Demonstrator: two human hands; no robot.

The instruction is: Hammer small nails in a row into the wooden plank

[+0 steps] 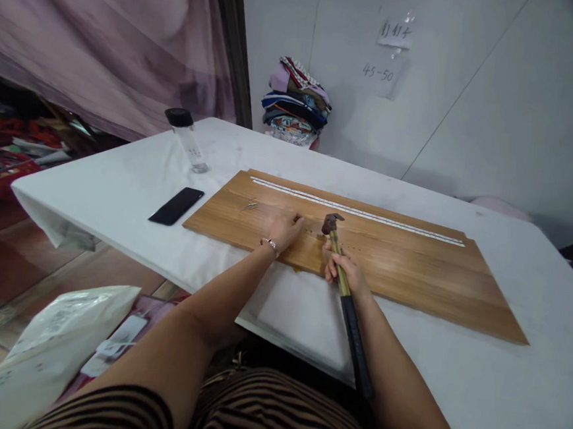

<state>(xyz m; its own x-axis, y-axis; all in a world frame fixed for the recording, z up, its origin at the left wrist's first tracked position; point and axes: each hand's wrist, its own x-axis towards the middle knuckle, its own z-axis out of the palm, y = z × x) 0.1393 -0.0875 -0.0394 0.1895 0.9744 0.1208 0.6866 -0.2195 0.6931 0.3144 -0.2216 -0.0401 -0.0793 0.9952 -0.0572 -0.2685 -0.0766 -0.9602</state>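
Observation:
My right hand (349, 272) is wrapped round the yellow part of the handle of a claw hammer (353, 332). The hammer's rusty head is up over a wooden board (425, 278), and its black grip points back toward my body. To the left of the head, my left hand (284, 231) rests low on the board, its fingers drawn together. Whatever they may pinch is too small to make out. A few small nails (250, 206) lie on the board's left part. Tiny dark marks dot the wood on both sides of the hammer head.
Two white measuring strips (356, 211) run along the board's far side. A black phone (177, 206) and a clear bottle (190, 142) with a dark lid are on the white-covered table (121, 168). Folded cloths (298, 103) are stacked by the wall. A plastic bag (53, 341) sits lower left.

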